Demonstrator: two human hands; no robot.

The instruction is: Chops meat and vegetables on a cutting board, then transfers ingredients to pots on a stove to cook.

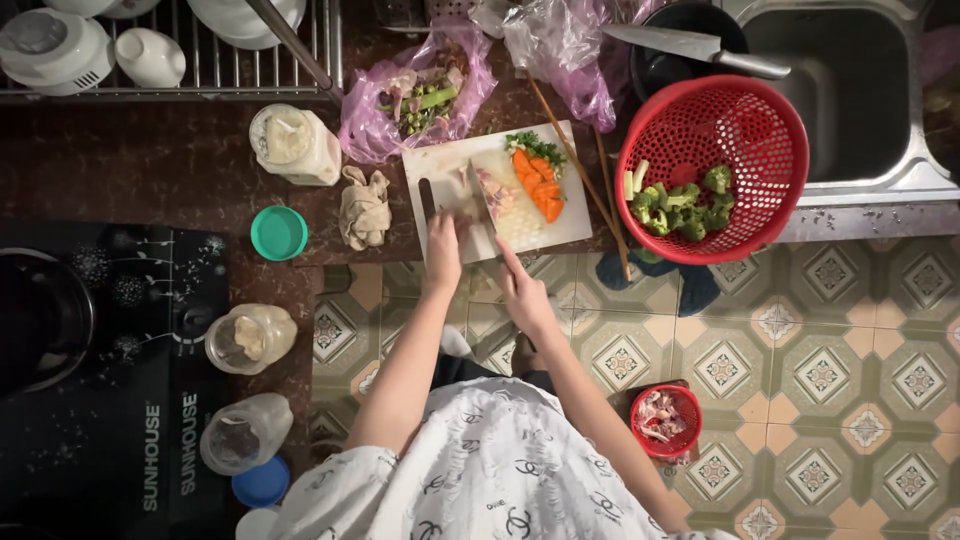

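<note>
- Left hand (pixel 443 252) pressed flat on meat (pixel 462 192) on the board (pixel 438 165), grip closed over it.
- Right hand (pixel 522 292) wrapped tight round a knife (pixel 483 200), blade just right of the left grip, touching meat.
- Beyond the blade: carrots (pixel 538 182), greens (pixel 535 143).
- Far right of both: red basket (pixel 760 130) with broccoli (pixel 690 205).
- Left of the board, on the surface: cloth (pixel 364 208), teal lid (pixel 278 232).

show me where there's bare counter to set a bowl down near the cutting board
Bare dark counter lies between the drying rack and the stovetop, left of the lidded jar and green lid. Around the cutting board it is crowded: cloth, plastic bag of scraps, chopsticks and red colander.
</note>
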